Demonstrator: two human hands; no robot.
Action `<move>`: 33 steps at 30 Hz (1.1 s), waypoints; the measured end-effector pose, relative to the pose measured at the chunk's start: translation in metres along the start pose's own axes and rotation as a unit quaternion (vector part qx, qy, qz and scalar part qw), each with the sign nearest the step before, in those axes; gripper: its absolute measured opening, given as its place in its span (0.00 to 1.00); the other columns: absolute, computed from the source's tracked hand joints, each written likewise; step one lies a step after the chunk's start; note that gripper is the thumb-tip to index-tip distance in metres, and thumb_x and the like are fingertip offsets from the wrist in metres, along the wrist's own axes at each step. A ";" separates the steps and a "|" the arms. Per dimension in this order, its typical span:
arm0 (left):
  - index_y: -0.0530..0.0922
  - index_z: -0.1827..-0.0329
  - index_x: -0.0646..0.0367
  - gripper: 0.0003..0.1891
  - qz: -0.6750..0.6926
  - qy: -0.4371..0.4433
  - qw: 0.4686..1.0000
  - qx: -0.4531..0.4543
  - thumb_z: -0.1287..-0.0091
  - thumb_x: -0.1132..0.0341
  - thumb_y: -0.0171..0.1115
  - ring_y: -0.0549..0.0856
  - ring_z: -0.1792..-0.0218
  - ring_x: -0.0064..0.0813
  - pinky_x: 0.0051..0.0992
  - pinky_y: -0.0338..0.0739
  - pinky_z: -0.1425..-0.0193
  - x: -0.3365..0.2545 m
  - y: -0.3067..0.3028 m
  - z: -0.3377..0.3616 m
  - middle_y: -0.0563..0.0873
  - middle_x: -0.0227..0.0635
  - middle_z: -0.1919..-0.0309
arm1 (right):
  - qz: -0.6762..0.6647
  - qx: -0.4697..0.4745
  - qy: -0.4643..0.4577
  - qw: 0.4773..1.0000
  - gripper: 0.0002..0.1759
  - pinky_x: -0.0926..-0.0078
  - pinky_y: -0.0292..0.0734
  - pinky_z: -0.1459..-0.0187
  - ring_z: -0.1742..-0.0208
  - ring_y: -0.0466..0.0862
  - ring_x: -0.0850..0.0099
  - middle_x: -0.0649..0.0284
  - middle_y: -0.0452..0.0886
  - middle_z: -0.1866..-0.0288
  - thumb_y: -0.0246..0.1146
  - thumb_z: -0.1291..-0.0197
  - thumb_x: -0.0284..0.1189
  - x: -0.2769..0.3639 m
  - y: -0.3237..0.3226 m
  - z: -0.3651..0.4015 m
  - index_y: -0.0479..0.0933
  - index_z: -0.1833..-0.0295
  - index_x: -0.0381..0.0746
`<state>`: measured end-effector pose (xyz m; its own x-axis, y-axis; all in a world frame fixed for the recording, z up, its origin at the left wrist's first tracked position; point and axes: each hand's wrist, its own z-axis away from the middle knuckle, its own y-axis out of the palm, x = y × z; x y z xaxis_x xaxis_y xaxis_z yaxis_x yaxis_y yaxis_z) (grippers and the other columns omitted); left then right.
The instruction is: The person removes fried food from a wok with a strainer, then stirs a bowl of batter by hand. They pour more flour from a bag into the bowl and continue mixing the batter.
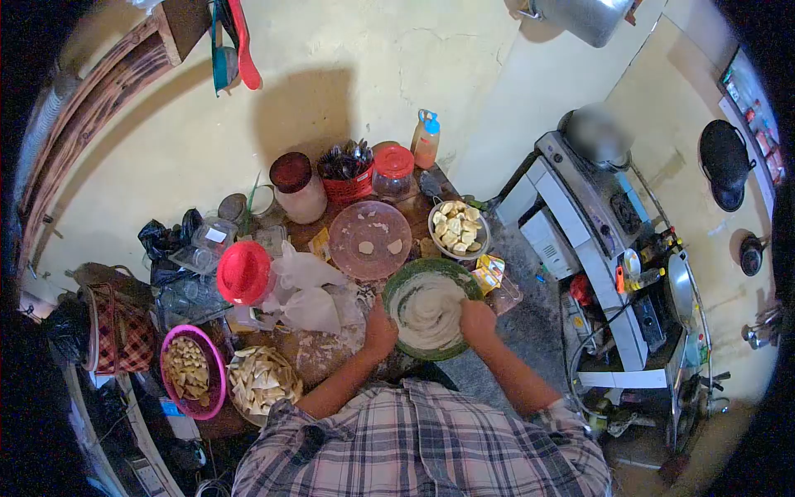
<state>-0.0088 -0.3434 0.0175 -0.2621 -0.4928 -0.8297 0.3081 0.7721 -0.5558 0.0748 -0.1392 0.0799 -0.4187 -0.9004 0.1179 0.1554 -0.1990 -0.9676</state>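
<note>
A green bowl (387,308) of white, swirled batter (426,311) stands at the table's front edge, close to my body. My left hand (381,331) grips its left rim. At the right side of the bowl, my right hand (478,323) is closed in a fist. What the fist holds is hidden. Behind the bowl is a clear plastic lid-like dish (368,224) with a few pale pieces on it. A white bowl (487,240) of pale yellow chunks stands behind and to the right. A small yellow packet (489,272) lies beside the green bowl.
White plastic bags (306,290) and a red-lidded container (244,273) stand left. Further left are a pink basket (222,377) and a tray of pale slices (265,381). Jars (392,170) and a bottle (427,141) line the back. A stove (592,186) stands right.
</note>
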 end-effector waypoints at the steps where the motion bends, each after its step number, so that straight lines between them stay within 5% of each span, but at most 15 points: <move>1: 0.52 0.40 0.78 0.31 -0.001 0.015 1.000 -0.010 0.51 0.79 0.46 0.69 0.49 0.56 0.40 0.62 0.42 -0.003 -0.002 0.000 0.68 0.64 0.50 | -0.012 -0.028 -0.005 1.000 0.14 0.57 0.74 0.66 0.67 0.79 0.54 0.51 0.78 0.69 0.50 0.48 0.29 0.010 0.003 -0.010 0.74 0.55 0.41; 6: 0.53 0.40 0.77 0.31 -0.001 0.005 1.000 -0.006 0.51 0.79 0.46 0.70 0.49 0.56 0.40 0.63 0.43 -0.009 -0.006 0.001 0.69 0.64 0.51 | -0.076 -0.104 -0.073 0.989 0.15 0.56 0.73 0.65 0.66 0.79 0.54 0.51 0.78 0.68 0.49 0.46 0.29 0.049 0.030 -0.006 0.74 0.53 0.43; 8: 0.53 0.40 0.77 0.31 -0.023 -0.011 1.000 -0.009 0.51 0.79 0.46 0.71 0.51 0.56 0.39 0.65 0.45 -0.003 -0.001 -0.001 0.70 0.64 0.52 | -0.064 0.046 -0.086 0.993 0.17 0.56 0.73 0.63 0.64 0.79 0.54 0.51 0.78 0.67 0.50 0.47 0.29 0.062 0.012 0.025 0.73 0.50 0.45; 12: 0.52 0.39 0.76 0.32 -0.001 -0.028 1.000 -0.004 0.51 0.79 0.46 0.72 0.52 0.56 0.39 0.66 0.46 -0.007 -0.004 0.000 0.71 0.64 0.53 | -0.026 0.081 -0.165 0.983 0.17 0.57 0.74 0.64 0.65 0.80 0.55 0.53 0.79 0.67 0.52 0.48 0.32 0.022 -0.005 0.044 0.75 0.51 0.50; 15: 0.52 0.39 0.76 0.32 0.010 0.041 0.999 -0.029 0.51 0.79 0.47 0.72 0.52 0.56 0.40 0.66 0.46 -0.007 -0.004 -0.002 0.71 0.64 0.53 | 0.048 0.084 -0.159 0.982 0.14 0.61 0.75 0.67 0.67 0.81 0.58 0.54 0.79 0.68 0.55 0.49 0.34 0.010 -0.041 0.024 0.78 0.57 0.50; 17: 0.53 0.40 0.76 0.32 0.018 -0.016 1.000 0.000 0.52 0.80 0.46 0.72 0.51 0.56 0.39 0.66 0.46 -0.007 -0.004 -0.001 0.70 0.64 0.52 | 0.139 0.042 -0.162 0.976 0.10 0.63 0.74 0.72 0.70 0.81 0.62 0.57 0.78 0.72 0.54 0.48 0.34 0.013 -0.056 0.007 0.79 0.62 0.51; 21: 0.54 0.40 0.76 0.31 0.055 -0.026 0.998 -0.003 0.53 0.80 0.46 0.72 0.52 0.56 0.40 0.66 0.46 0.001 0.001 -0.002 0.71 0.64 0.52 | 0.113 -0.082 -0.238 0.961 0.10 0.63 0.73 0.75 0.72 0.80 0.62 0.58 0.75 0.75 0.53 0.48 0.32 0.018 -0.028 -0.032 0.79 0.63 0.50; 24: 0.55 0.41 0.76 0.31 0.057 0.069 0.995 -0.044 0.53 0.81 0.45 0.73 0.53 0.56 0.40 0.65 0.46 -0.013 -0.010 0.000 0.71 0.64 0.53 | 0.098 -0.182 -0.291 0.934 0.11 0.62 0.72 0.76 0.74 0.79 0.62 0.59 0.74 0.77 0.52 0.48 0.30 0.020 -0.018 -0.050 0.79 0.62 0.50; 29: 0.55 0.41 0.76 0.29 0.017 -0.009 0.999 -0.027 0.50 0.78 0.46 0.71 0.51 0.56 0.39 0.64 0.44 -0.014 -0.010 0.006 0.70 0.64 0.51 | 0.190 -0.081 -0.173 0.963 0.08 0.64 0.72 0.76 0.72 0.80 0.62 0.58 0.76 0.75 0.56 0.53 0.29 -0.007 -0.027 -0.041 0.80 0.68 0.46; 33: 0.55 0.41 0.76 0.29 -0.002 -0.040 0.998 -0.051 0.48 0.75 0.47 0.68 0.47 0.56 0.40 0.61 0.41 0.016 0.016 0.006 0.67 0.63 0.48 | 0.140 -0.023 -0.069 0.988 0.07 0.62 0.73 0.75 0.72 0.81 0.61 0.56 0.79 0.74 0.57 0.56 0.29 -0.021 -0.024 -0.015 0.80 0.74 0.42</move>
<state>-0.0028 -0.3407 -0.0047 -0.1878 -0.5240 -0.8307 0.2103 0.8047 -0.5551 0.0666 -0.1096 0.0970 -0.2385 -0.9626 -0.1284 0.2062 0.0790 -0.9753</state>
